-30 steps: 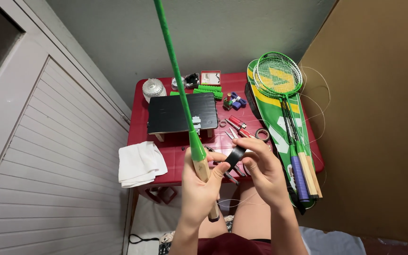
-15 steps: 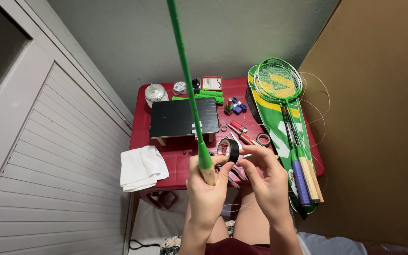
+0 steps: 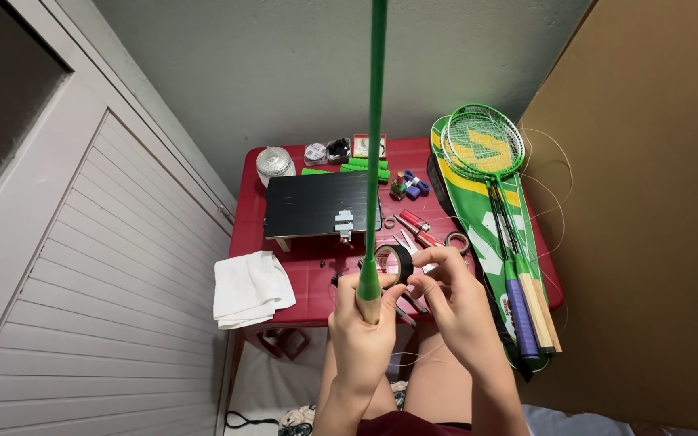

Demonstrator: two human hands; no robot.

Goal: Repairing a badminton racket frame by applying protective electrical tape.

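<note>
My left hand [image 3: 363, 327] grips the bare wooden handle of a green racket shaft [image 3: 376, 137] that rises upright out of the top of the view. My right hand [image 3: 450, 295] holds a black roll of tape [image 3: 397, 263] right beside the green cone at the base of the shaft. Both hands hover over the front edge of a small red table [image 3: 314, 274].
On the table lie a black box [image 3: 315, 204], a white folded cloth [image 3: 250, 288], green rackets on a green cover [image 3: 486, 173], small tape rolls, scissors and other small tools. A white louvred door stands at the left, a brown board at the right.
The racket shaft has swung from leaning left to nearly upright. My hands with the tape roll stayed together at the handle and shifted slightly toward the middle.
</note>
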